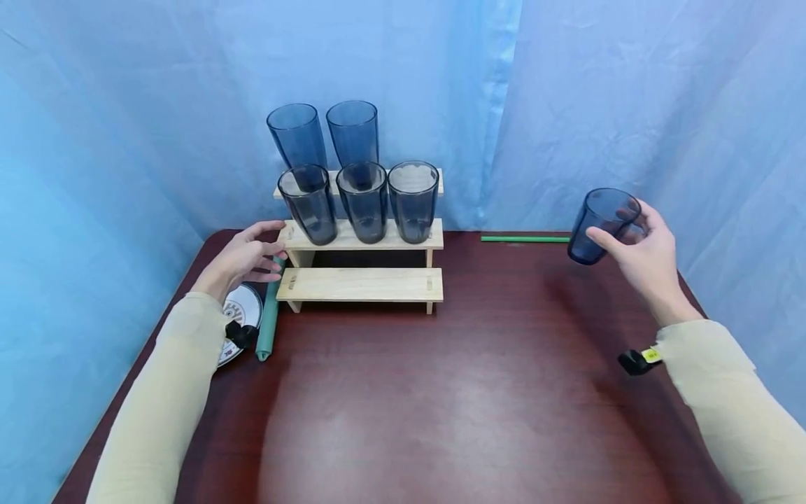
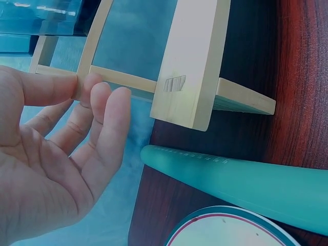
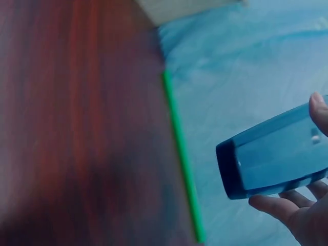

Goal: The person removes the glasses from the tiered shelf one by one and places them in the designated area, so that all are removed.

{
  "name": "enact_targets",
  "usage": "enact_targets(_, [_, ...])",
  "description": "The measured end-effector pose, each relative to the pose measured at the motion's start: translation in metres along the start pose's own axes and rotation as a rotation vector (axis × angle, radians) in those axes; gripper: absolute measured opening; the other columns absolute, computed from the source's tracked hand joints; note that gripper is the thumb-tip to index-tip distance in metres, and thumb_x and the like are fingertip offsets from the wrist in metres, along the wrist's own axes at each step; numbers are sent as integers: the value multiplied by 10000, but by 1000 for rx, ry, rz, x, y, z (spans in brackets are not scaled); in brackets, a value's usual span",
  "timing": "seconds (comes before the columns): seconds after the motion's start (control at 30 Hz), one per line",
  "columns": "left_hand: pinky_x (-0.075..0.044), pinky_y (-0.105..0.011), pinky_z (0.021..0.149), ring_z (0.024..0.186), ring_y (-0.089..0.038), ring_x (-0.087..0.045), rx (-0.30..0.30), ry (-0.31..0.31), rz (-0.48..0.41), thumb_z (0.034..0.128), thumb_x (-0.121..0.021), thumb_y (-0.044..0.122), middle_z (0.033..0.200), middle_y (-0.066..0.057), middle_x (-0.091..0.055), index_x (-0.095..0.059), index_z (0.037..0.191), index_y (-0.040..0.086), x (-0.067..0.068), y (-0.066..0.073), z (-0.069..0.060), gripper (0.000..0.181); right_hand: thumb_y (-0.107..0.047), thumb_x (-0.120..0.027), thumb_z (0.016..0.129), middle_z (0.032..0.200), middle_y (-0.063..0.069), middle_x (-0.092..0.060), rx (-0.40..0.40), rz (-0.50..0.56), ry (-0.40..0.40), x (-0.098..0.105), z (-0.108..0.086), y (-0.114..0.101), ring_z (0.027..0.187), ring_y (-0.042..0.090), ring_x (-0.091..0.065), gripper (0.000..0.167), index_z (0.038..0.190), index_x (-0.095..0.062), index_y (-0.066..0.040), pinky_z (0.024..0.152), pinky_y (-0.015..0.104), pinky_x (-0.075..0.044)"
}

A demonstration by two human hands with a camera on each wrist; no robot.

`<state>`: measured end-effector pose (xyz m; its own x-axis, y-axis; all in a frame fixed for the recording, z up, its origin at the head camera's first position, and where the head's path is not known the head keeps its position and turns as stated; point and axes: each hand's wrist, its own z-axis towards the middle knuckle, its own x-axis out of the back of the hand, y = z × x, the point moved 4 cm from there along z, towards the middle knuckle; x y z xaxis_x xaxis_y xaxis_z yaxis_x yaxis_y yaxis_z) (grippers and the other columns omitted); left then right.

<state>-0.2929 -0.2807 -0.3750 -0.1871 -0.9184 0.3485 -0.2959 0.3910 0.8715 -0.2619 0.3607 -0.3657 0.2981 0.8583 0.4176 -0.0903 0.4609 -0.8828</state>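
Observation:
My right hand (image 1: 648,255) grips a blue-grey drinking glass (image 1: 595,234) in the air above the table's back right; in the right wrist view the glass (image 3: 277,154) has the thumb on one side and fingers on the other. A three-tier wooden rack (image 1: 359,283) stands at the back, left of centre. Two glasses (image 1: 354,136) are upright on its top tier and three glasses (image 1: 412,206) on the middle tier; the lowest tier is bare. With thumb and index finger my left hand (image 1: 242,255) pinches the left end of the middle board (image 2: 95,41).
A green roll (image 1: 269,318) lies left of the rack, beside a patterned white plate (image 1: 242,308) partly behind my left forearm. Along the table's back edge runs a thin green stick (image 1: 522,239). Blue curtains (image 1: 567,91) hang behind the dark red table (image 1: 453,392).

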Motion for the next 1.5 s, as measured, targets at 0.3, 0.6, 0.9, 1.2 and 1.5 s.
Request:
enact_targets(0.3, [-597,-386,782,814,-239,-658,6,9,2,1058,-551,280,1185,-149,-621,-281,1614,287,-1,-1,1,619,-199,-757,936,1443,44,-477,-26,21,9,16,-4,34,1151,72,-530,779,1589,-333,-223,788,64,-456])
enact_targets(0.6, [-600,-382,771,820,-251,-663,-4,4,-9,1056,-556,272,1185,-155,-620,-286,1612,280,0,-3,2,618,-192,-788,910,1376,7,-537,9,31,55,12,-3,62,1137,52,-550,766,1563,-389,-224,807,66,-444])
enact_targets(0.9, [-597,-379,770,816,-243,-657,-7,0,-33,1052,-566,266,1211,-169,-598,-306,1604,289,-2,-6,5,611,-181,-769,927,1430,51,-506,-1,38,52,9,-1,70,1159,49,-539,765,1575,-368,-237,819,56,-438])
enact_targets(1.2, [-595,-386,778,813,-242,-654,-9,-2,-49,1049,-574,265,1162,-132,-618,-316,1600,301,-1,-5,2,609,-212,-755,939,1492,114,-463,-37,24,58,4,-2,78,1220,54,-504,797,1602,-314,-237,836,49,-424])
enact_targets(1.5, [-598,-395,782,814,-249,-659,-3,-7,-61,1048,-577,271,1151,-131,-635,-311,1603,301,2,-6,3,616,-260,-738,951,1590,107,-368,-92,-9,36,2,-4,73,1333,94,-454,826,1619,-252,-262,866,39,-405])
